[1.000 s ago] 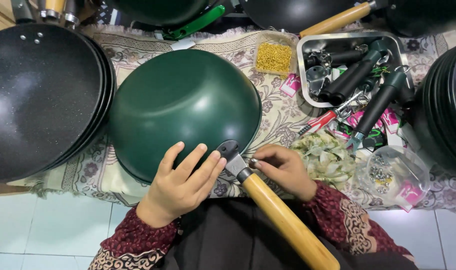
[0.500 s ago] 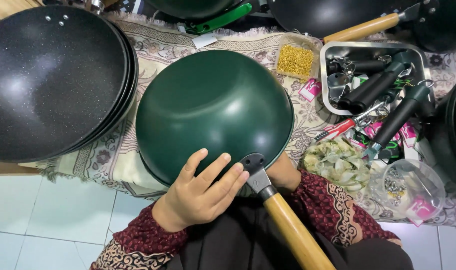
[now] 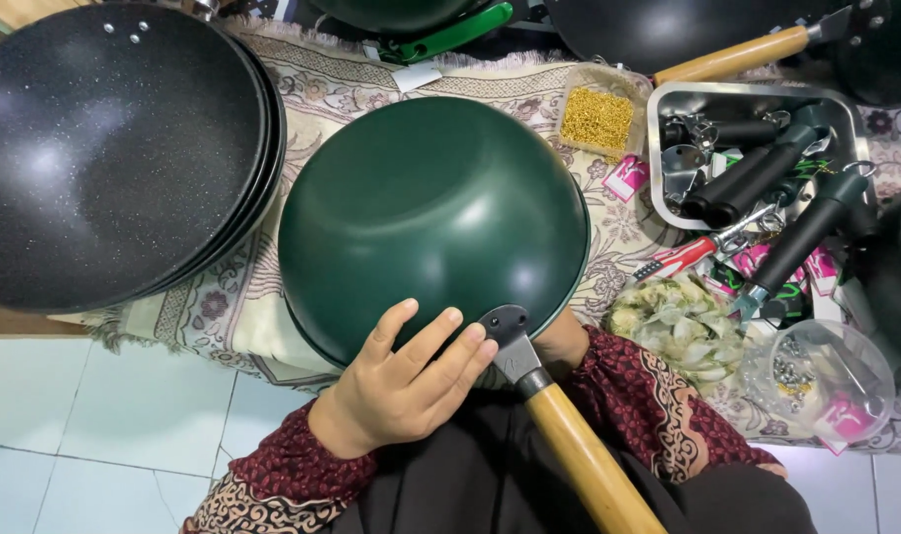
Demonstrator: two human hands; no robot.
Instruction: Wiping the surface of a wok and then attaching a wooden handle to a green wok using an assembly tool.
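Since a second ago our right hand (image 3: 561, 341) has slipped from beside the handle bracket to under the rim of the green wok (image 3: 432, 222), so that only a bit of it shows now and we cannot tell whether its fingers are curled or loose. Our left hand (image 3: 403, 384) lies flat on the upturned bottom of the wok, its fingers spread and pressing on the green surface just beside the grey bracket (image 3: 508, 336), not closed around anything. From the bracket the wooden handle (image 3: 586, 465) runs down toward our lap. We have the wok lying bottom up on the patterned cloth (image 3: 342, 84), in the middle of the view, close before us. To its left sits a stack of black speckled woks (image 3: 109, 148), apart from the green one. To the right we see a steel tray (image 3: 668, 119) with black handles (image 3: 767, 173) in it, a small box of gold-coloured bits (image 3: 596, 117) beside it, and a clear tub (image 3: 826, 371) nearer us.
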